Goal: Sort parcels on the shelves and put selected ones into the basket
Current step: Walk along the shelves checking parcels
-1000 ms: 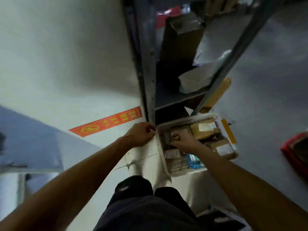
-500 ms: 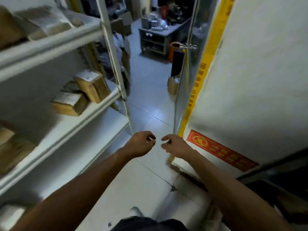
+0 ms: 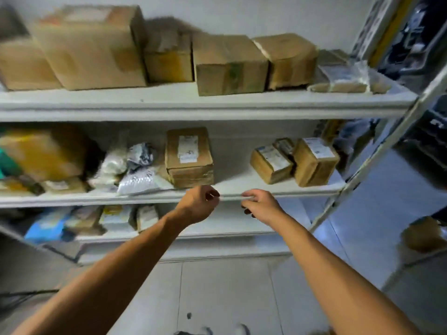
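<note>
Both hands were out in front of the middle shelf [image 3: 229, 189] edge. The left hand [image 3: 198, 204] was curled with nothing in it. The right hand [image 3: 260, 205] hung loosely curled and held nothing too. A brown box [image 3: 188, 157] stood on that shelf just behind the left hand. Two small boxes [image 3: 294, 160] sat further right, with bare shelf between. Big boxes [image 3: 157, 56] filled the top shelf.

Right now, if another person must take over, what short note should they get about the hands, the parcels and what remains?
Left hand: fingers curled, holds nothing visible. Right hand: loosely curled, empty. Both are in front of the middle shelf edge. Nearest parcel: labelled box just above the left hand; two small boxes to the right. Basket not in view. No parcel in hand; next pick remains.
</note>
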A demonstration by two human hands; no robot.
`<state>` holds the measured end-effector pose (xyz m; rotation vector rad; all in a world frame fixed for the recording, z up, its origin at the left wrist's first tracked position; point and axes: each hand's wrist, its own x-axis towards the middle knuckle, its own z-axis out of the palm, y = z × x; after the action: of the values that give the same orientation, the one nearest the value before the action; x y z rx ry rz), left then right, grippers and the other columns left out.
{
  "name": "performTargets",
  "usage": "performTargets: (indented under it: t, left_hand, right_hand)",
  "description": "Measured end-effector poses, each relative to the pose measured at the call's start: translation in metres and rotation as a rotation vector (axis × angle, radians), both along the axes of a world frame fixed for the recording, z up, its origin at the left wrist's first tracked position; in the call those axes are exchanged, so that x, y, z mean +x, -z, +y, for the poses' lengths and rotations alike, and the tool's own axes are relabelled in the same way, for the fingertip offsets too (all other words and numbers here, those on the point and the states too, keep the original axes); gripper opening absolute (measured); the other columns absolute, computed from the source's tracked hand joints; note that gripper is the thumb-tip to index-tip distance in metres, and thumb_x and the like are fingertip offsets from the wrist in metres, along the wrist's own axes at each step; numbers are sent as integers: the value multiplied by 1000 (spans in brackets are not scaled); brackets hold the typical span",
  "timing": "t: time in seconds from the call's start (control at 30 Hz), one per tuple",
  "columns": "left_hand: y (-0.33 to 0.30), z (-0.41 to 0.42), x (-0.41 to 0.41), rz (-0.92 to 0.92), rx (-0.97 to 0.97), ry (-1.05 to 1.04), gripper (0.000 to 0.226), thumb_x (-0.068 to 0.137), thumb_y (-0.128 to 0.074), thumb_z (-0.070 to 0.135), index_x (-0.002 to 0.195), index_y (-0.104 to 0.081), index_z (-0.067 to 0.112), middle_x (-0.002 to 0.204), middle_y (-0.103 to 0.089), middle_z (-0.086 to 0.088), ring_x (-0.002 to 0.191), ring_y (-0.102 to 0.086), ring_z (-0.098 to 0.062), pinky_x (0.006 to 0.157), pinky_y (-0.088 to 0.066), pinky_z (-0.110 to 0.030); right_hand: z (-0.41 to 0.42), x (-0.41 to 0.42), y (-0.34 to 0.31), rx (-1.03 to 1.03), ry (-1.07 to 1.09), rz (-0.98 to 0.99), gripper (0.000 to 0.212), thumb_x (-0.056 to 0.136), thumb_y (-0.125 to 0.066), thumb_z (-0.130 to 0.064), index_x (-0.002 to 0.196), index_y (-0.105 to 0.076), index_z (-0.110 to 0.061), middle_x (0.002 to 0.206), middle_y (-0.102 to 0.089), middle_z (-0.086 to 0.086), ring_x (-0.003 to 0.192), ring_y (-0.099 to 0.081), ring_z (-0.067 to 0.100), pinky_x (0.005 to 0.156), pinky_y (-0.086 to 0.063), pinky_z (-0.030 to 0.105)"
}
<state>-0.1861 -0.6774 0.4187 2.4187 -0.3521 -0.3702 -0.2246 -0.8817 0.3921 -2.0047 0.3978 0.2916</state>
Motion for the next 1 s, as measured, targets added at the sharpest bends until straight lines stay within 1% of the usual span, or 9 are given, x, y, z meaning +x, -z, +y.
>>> performTargets:
  t: [0.2, 0.3, 0.37, 0.5, 0.6, 0.77, 0.87, 0.93, 1.0]
  left_hand:
    - [11, 56, 32, -1, -132, -302, 25, 95, -62, 23, 118, -69, 14, 113, -71, -2, 96, -65, -16, 77, -49, -20]
    - [17, 78, 60, 33, -248, -435, 38, 95, -64, 24, 131, -58, 9, 121, -66, -9, 103, -65, -23, 91, -56, -39]
    - [21, 85, 91, 41, -311, -485, 47, 95, -66, 22, 137, -51, 6, 123, -60, -4, 108, -59, -21, 97, -51, -38]
    - [37, 89, 161, 142, -377, -465, 19, 96, -63, 17, 113, -61, 8, 108, -61, -1, 100, -58, -19, 82, -46, -27]
    - [56, 91, 194, 304, -434, -451, 14, 98, -61, 23, 86, -59, 16, 90, -61, -11, 83, -57, -21, 72, -47, -29]
    - [68, 96, 219, 365, -531, -503, 20, 96, -66, 26, 110, -57, 16, 93, -63, 0, 83, -63, -14, 72, -54, -23]
    - [78, 100, 213, 435, -592, -472, 45, 92, -72, 25, 123, -43, 12, 102, -60, -1, 87, -63, -11, 66, -55, -20]
    - [87, 101, 205, 494, -649, -482, 45, 86, -79, 24, 113, -44, 13, 104, -63, -7, 85, -66, -15, 59, -55, -19]
    - [96, 98, 197, 545, -655, -473, 45, 82, -81, 30, 103, -43, 16, 104, -63, -10, 84, -66, -18, 61, -54, -24]
  right_hand:
    - [53, 83, 17, 65, -82, -2, 29, 90, -69, -21, 119, -68, -15, 103, -75, 10, 78, -67, 16, 76, -53, 36]
    - [63, 133, 17, 72, 5, -24, 36, 91, -70, -26, 125, -64, -16, 118, -71, 9, 95, -66, 20, 88, -53, 38]
    - [68, 169, 17, 65, 43, -12, 52, 93, -69, -32, 141, -52, -18, 132, -62, 8, 107, -60, 21, 91, -47, 33]
    - [81, 226, 39, 116, 96, 123, 83, 96, -60, -52, 161, -16, -27, 165, -25, 4, 148, -32, 28, 118, -31, 40]
    - [94, 237, 62, 137, 124, 205, 86, 96, -55, -57, 161, -5, -33, 169, -15, 0, 152, -23, 27, 122, -24, 41]
    - [84, 232, 71, 232, 146, 187, 116, 68, -77, -65, 157, -4, -48, 162, -31, -6, 145, -37, 23, 114, -41, 47]
    - [62, 216, 67, 271, 136, 270, 100, 71, -85, -44, 153, -29, -46, 136, -55, 2, 119, -59, 21, 92, -55, 41]
    - [52, 197, 59, 347, 172, 385, 71, 65, -78, -62, 125, -62, -26, 110, -68, 10, 98, -66, 25, 89, -54, 39]
    - [48, 180, 62, 401, 208, 476, 85, 57, -61, -87, 109, -69, -21, 102, -74, 16, 97, -70, 32, 95, -54, 43]
